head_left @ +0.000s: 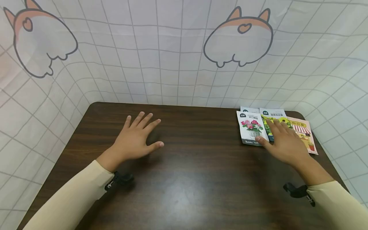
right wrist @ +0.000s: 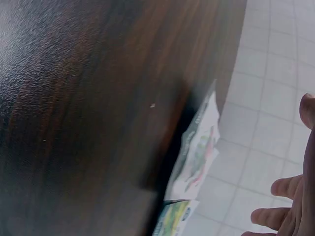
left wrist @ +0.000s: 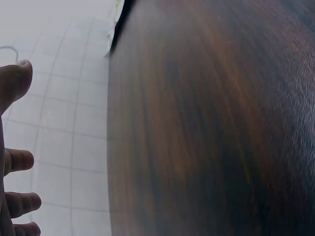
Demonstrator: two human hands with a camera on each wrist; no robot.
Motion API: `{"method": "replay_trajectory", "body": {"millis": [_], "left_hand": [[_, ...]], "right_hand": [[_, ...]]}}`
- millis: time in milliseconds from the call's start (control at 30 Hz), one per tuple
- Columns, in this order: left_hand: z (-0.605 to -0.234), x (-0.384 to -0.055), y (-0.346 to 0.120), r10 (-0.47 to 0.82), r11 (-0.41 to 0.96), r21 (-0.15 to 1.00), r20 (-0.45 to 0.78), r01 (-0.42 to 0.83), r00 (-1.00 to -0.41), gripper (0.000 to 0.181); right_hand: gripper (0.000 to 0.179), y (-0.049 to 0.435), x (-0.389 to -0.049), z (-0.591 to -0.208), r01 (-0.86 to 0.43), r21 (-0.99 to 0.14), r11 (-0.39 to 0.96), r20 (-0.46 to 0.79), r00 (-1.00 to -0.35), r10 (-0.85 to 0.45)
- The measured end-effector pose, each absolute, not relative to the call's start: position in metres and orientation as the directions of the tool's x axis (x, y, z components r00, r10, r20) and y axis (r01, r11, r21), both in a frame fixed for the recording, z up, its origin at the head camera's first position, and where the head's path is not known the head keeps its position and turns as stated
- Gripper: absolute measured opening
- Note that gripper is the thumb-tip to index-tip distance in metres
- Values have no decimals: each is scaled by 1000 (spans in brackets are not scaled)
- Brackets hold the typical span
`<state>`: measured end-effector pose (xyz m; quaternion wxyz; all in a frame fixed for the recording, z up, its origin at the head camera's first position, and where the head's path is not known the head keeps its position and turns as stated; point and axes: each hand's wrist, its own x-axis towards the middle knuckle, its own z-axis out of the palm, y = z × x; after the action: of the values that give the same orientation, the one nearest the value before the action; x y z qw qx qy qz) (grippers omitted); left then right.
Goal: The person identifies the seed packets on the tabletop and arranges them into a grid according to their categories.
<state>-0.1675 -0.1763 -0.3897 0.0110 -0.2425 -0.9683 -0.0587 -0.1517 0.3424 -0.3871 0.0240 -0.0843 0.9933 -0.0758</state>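
Observation:
My left hand [head_left: 133, 140] hovers over the left part of the dark wooden table [head_left: 184, 166], fingers spread and holding nothing. On the right, my right hand [head_left: 287, 143] is held above several seed packets, its fingers extended and overlapping them in the head view. The nearest is a white packet with pink flowers [head_left: 250, 127]. Beside it lies a packet with yellow sunflowers [head_left: 271, 112], partly covered by my fingers. A pink packet with a striped awning [head_left: 305, 131] sits at the far right, and another white packet [head_left: 249, 109] peeks out behind.
A white grid-patterned curtain [head_left: 161, 57] with cartoon corgi drawings rises behind the table and along both sides. Dark wrist straps [head_left: 296, 190] sit at the sleeve cuffs. In the right wrist view, a tiny pale speck [right wrist: 152, 105] lies on the tabletop.

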Motion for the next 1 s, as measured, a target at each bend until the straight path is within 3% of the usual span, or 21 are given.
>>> {"method": "replay_trajectory", "body": {"millis": [1000], "left_hand": [[-424, -166, -150, 532, 839, 122, 21, 530, -846, 82]], "right_hand": [[98, 350, -176, -439, -152, -123, 981, -132, -977, -168]]}}
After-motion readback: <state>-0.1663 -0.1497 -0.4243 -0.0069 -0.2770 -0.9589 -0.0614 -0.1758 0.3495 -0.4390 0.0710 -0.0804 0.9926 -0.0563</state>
